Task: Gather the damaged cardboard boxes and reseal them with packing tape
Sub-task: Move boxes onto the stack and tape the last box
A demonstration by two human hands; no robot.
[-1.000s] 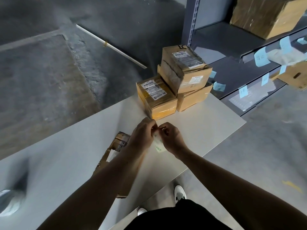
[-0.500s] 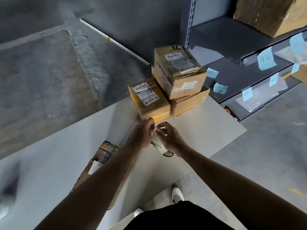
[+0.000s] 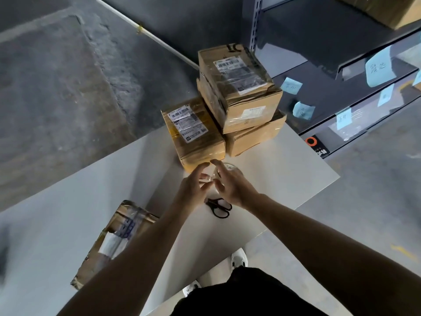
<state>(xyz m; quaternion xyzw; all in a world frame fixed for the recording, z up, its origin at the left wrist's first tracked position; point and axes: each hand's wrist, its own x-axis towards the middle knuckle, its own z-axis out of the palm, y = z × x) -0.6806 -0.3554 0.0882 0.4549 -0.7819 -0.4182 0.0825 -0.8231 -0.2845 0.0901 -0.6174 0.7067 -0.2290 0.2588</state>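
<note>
Three taped cardboard boxes stand at the table's far edge: a low box (image 3: 193,133) with a shipping label, and a crumpled top box (image 3: 237,87) stacked on a bottom box (image 3: 252,137). A torn, flattened box (image 3: 118,238) lies near the left, partly under my left forearm. My left hand (image 3: 193,188) and right hand (image 3: 230,185) meet just in front of the low box. A clear tape roll (image 3: 230,167) shows past my right hand's fingers, which hold it. My left fingers pinch a shiny tape strip (image 3: 206,178) between the hands.
Black-handled scissors (image 3: 218,207) lie on the white table (image 3: 284,174) just below my hands. A grey metal shelf rack (image 3: 319,65) with blue sticky notes stands to the right. The table's right corner and concrete floor lie beyond; my shoes (image 3: 239,258) show under the near edge.
Both hands moved forward toward the low box and their fingers spread out. The scissors, hidden under my hands before, now lie uncovered on the table.
</note>
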